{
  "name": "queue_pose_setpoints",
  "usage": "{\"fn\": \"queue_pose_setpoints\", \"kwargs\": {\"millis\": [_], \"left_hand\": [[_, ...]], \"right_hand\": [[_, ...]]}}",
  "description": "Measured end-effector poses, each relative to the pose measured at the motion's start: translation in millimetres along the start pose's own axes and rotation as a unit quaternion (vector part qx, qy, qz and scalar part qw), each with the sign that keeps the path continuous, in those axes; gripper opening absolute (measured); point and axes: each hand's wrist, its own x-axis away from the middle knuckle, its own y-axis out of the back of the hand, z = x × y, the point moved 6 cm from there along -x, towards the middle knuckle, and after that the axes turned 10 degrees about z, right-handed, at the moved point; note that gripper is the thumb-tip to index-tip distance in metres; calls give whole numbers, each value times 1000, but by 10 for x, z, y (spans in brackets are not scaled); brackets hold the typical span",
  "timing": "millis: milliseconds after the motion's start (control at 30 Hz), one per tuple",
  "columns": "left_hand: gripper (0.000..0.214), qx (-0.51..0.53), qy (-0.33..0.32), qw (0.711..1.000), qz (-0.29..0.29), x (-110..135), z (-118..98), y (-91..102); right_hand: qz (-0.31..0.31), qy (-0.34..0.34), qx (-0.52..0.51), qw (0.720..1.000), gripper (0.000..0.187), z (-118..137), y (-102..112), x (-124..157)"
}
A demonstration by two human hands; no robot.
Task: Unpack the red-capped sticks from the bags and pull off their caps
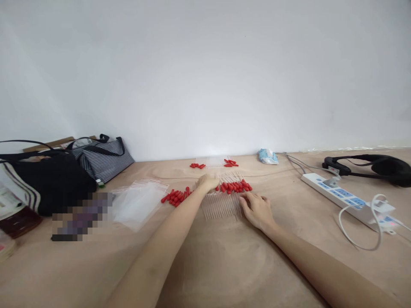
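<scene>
My left hand (pixel 208 183) reaches over the middle of the table, beside a group of red rubber bulbs (pixel 236 186) on thin clear tubes. Its fingers are mostly hidden behind the back of the hand, and I cannot make out a grip. My right hand (pixel 257 208) rests at the right end of a row of clear tubes (pixel 221 206), fingers bent and slightly apart, holding nothing I can see. Left of my left forearm lies another pile of red bulbs (pixel 176 196). Farther back, by the wall, are small red bulbs (pixel 231 163) and more clear tubes (pixel 213 161).
Clear zip bags (pixel 139 203) lie on the left, near a black bag (pixel 64 182) and a striped bag (pixel 107 158). A blue-and-white soft pack (pixel 268 156) sits by the wall. On the right are a power strip (pixel 340 194) with cables and a black headset (pixel 369 167).
</scene>
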Motion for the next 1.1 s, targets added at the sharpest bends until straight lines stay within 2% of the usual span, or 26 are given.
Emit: {"fn": "queue_pose_setpoints", "kwargs": {"millis": [100, 200, 267, 333, 400, 467, 533, 633, 867, 1100], "left_hand": [[25, 4, -43, 999, -32, 196, 68, 131], [18, 7, -108, 992, -67, 586, 244, 240], [17, 8, -150, 986, -74, 883, 422, 249], [16, -15, -252, 962, -107, 1194, 527, 238], [16, -30, -337, 934, -119, 1433, 607, 172], [15, -42, -383, 914, -125, 1567, 654, 94], [15, -52, -408, 902, -133, 1622, 653, 32], [16, -67, -441, 882, -151, 1651, 597, -14], [18, -84, -494, 851, -159, 1658, 536, -24], [22, -78, -490, 859, -124, 1686, 542, -21]], "right_hand": [[-17, -9, -22, 1000, 23, -39, 16, -14], [-73, 9, -56, 996, 26, -46, 72, -8], [-106, 57, -76, 990, 32, 22, 108, 13], [-117, 129, -72, 982, 40, 168, 126, 56], [-99, 204, -37, 973, 46, 369, 107, 118], [-64, 266, 3, 962, 44, 572, 52, 189], [-35, 309, 23, 950, 38, 729, -11, 251], [-26, 342, 9, 939, 27, 847, -74, 302], [-36, 370, -16, 928, 23, 875, -101, 337], [-26, 380, -10, 924, 24, 899, -35, 375]]}}
